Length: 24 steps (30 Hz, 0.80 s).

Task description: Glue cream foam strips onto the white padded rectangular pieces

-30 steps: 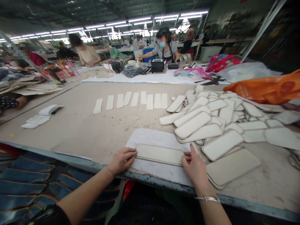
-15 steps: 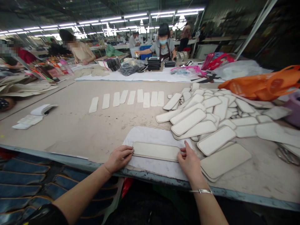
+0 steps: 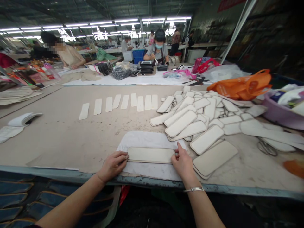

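A long cream panel (image 3: 150, 154) with rounded corners lies flat on a white cloth (image 3: 147, 139) at the near edge of the table. My left hand (image 3: 112, 164) grips its left end with curled fingers. My right hand (image 3: 182, 163) presses on its right end, fingers on the panel's edge; a silver bracelet (image 3: 193, 189) is on that wrist. Right beside my right hand lies a stack of similar cream panels (image 3: 215, 157).
A big heap of cream panels (image 3: 197, 114) covers the table's right half. A row of narrow white strips (image 3: 118, 102) lies further back. Scissors (image 3: 267, 148), an orange bag (image 3: 239, 85) and a purple basin (image 3: 281, 114) are at right. Other people work at the far table.
The view has swung to the right, so the purple basin and scissors have come into sight. Both hands keep their hold on the ends of the same panel.
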Each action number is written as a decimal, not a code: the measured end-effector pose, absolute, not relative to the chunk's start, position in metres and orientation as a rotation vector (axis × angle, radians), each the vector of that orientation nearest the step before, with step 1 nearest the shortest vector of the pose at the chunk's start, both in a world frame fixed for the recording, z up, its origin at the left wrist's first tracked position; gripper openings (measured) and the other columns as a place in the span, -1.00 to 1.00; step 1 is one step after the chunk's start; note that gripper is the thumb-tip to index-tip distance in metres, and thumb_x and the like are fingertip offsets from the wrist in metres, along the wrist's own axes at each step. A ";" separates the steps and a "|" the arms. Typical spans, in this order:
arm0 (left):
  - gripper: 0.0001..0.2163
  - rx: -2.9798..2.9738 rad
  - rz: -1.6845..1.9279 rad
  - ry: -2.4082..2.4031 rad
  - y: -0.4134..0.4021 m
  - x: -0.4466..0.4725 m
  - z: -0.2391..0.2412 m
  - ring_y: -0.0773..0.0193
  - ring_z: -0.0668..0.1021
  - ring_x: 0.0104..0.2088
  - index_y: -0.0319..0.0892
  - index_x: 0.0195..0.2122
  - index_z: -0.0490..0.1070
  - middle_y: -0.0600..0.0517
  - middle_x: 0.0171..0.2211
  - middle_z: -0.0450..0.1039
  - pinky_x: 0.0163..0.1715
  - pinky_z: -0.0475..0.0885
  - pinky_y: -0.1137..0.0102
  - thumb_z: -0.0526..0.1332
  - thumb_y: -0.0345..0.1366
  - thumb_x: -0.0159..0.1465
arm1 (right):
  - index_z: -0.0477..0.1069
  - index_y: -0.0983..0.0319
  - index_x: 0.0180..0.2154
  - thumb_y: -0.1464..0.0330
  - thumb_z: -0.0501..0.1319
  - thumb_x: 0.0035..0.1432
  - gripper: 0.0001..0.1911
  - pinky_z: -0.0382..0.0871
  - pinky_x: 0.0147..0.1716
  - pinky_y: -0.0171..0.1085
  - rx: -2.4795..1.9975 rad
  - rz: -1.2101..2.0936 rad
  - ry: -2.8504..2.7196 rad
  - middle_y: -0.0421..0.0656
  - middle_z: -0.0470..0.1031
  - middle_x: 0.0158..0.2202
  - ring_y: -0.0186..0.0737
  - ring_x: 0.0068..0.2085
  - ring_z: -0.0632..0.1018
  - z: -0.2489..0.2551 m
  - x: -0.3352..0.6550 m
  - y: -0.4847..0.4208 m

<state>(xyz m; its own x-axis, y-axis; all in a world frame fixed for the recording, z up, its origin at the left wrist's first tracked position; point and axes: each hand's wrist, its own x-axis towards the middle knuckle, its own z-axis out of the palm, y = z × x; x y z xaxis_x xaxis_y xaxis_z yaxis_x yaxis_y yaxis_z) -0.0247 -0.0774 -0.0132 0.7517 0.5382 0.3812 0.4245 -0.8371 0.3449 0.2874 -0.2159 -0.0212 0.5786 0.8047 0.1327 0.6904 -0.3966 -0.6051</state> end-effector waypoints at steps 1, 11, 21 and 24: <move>-0.84 2.723 0.690 0.757 -0.078 -0.025 -0.013 0.28 0.52 -0.18 -0.15 -0.23 0.48 -0.05 -0.19 0.46 -0.12 0.47 0.37 0.12 -0.36 0.25 | 0.12 0.29 0.19 0.45 0.07 0.02 -0.36 0.35 -0.27 -0.26 -2.188 0.229 -1.190 -0.13 0.44 -0.21 -0.30 -0.38 0.45 -0.021 0.287 -0.216; -0.85 2.671 0.785 0.860 -0.079 -0.023 -0.017 0.31 0.49 -0.25 -0.18 -0.18 0.39 -0.05 -0.19 0.34 -0.21 0.48 0.40 0.15 -0.34 0.23 | 0.13 0.29 0.18 0.46 0.07 0.02 -0.37 0.36 -0.27 -0.25 -2.177 0.247 -1.177 -0.13 0.45 -0.20 -0.30 -0.37 0.46 -0.022 0.287 -0.217; -0.77 2.855 0.685 0.510 -0.081 -0.022 -0.007 0.22 0.46 -0.10 -0.09 -0.07 0.44 -0.05 -0.14 0.44 -0.07 0.43 0.27 0.14 -0.39 0.26 | 0.16 0.30 0.16 0.46 0.07 0.03 -0.40 0.37 -0.31 -0.25 -2.158 0.194 -1.205 -0.12 0.44 -0.21 -0.32 -0.41 0.45 -0.025 0.287 -0.217; -0.78 2.822 0.692 0.489 -0.079 -0.020 -0.007 0.26 0.47 -0.15 -0.10 -0.11 0.47 -0.04 -0.19 0.47 -0.13 0.46 0.33 0.11 -0.41 0.28 | 0.15 0.29 0.17 0.46 0.08 0.03 -0.39 0.37 -0.31 -0.25 -2.168 0.194 -1.211 -0.12 0.44 -0.20 -0.32 -0.41 0.45 -0.025 0.287 -0.217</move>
<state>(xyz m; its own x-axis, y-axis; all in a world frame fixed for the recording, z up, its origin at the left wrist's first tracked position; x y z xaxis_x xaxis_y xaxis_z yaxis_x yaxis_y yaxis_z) -0.0196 -0.0793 -0.0069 0.8360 0.3607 0.4135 0.2695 -0.9263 0.2633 0.2866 -0.2171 -0.0251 0.5646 0.8071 0.1725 0.7127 -0.3714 -0.5951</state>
